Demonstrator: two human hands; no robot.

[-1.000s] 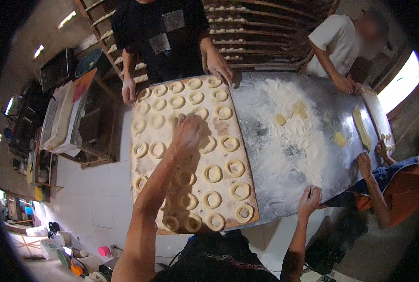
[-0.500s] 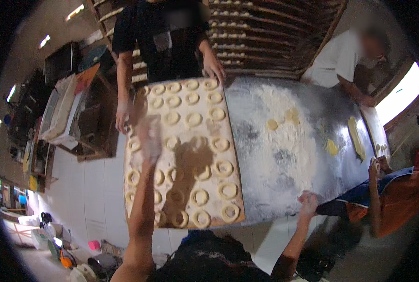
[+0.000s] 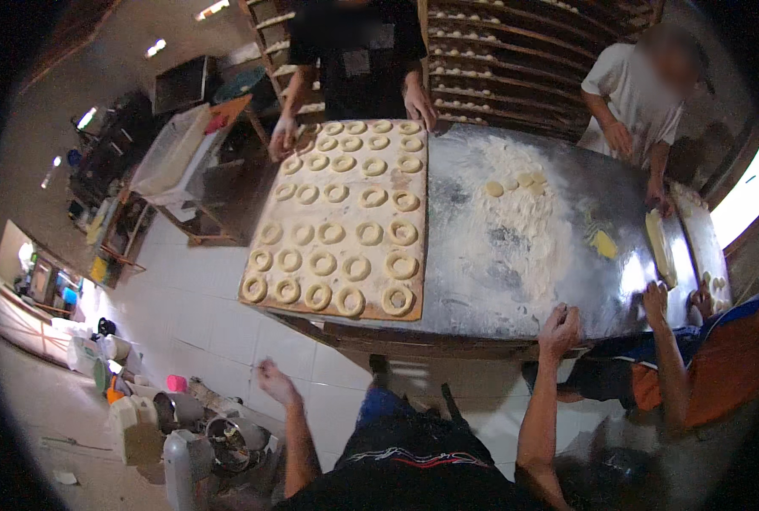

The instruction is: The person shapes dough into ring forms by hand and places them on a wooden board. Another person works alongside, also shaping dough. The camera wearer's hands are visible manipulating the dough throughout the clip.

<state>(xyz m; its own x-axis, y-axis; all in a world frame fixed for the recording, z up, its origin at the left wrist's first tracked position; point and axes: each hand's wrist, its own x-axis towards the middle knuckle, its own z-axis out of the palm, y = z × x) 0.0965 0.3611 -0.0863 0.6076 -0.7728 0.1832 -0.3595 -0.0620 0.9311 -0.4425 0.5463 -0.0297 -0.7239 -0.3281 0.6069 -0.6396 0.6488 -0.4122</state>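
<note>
My left hand (image 3: 279,381) is off the table, above the tiled floor near the front edge. Its fingers are loosely bent and apart, with nothing seen in them. My right hand (image 3: 559,330) is closed at the front edge of the metal table (image 3: 460,298), beside scattered flour (image 3: 516,217); nothing shows in it. To the left lies a wooden board (image 3: 350,308) with rows of dough rings (image 3: 321,263). Across from me, a person in a dark shirt has one hand (image 3: 283,139) at the board's far left corner and the other hand (image 3: 420,108) by its far right corner.
Flat dough rounds (image 3: 494,188) lie in the flour. A yellow dough piece (image 3: 603,244) and a long dough strip (image 3: 661,247) are further right, near two other people. Shelves (image 3: 469,68) of dough stand behind. Buckets and a pot (image 3: 226,443) are at lower left.
My left hand has come back from over the board to beyond its near edge. My right hand stays at the table's front edge. The board now sits further from me in view.
</note>
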